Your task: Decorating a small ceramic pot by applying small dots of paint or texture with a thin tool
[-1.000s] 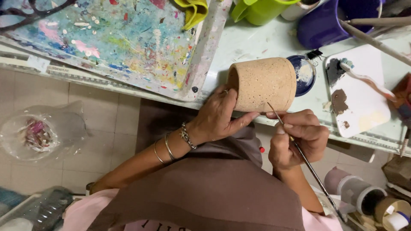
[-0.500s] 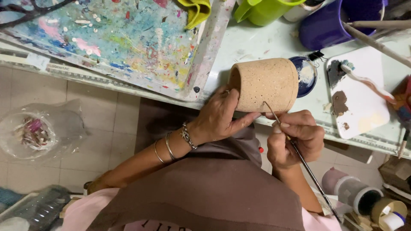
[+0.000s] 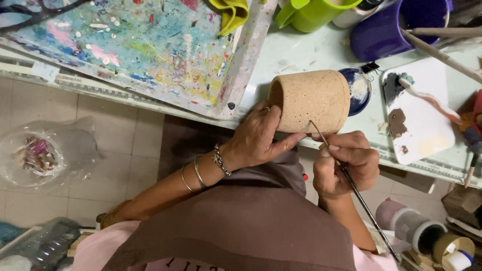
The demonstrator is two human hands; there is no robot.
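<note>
Fingers of the left hand (image 3: 258, 140) wrapped in a firm grip around the near side of a tan speckled clay cup (image 3: 311, 100), thumb stretched rightward under its base. Cup tipped on its side at the near edge of the tabletop (image 3: 301, 50), open mouth facing left, inside too dark to tell. Right hand (image 3: 346, 163) just near and right of the cup, grip pinched on a thin paintbrush (image 3: 346, 173), tip touching the cup's near wall, handle slanting away to the near right. Left wrist bent, ringed with bangles (image 3: 193, 173) and a chain bracelet (image 3: 221, 160), forearm running in from the near left; right forearm coming up from below.

Farther out on the tabletop: small dark blue dish (image 3: 357, 90) just behind the cup with pale paint in it; white palette (image 3: 427, 125) to the right, smeared with brown paint, a toothbrush (image 3: 429, 98) lying across it; purple cup (image 3: 386, 30) with a long stick leaning out; green mug (image 3: 314, 15) beside it; paint-spattered board (image 3: 140, 50) far left, yellow cloth (image 3: 231, 12) on top. Clear plastic bag (image 3: 45, 153) on the floor, left.
</note>
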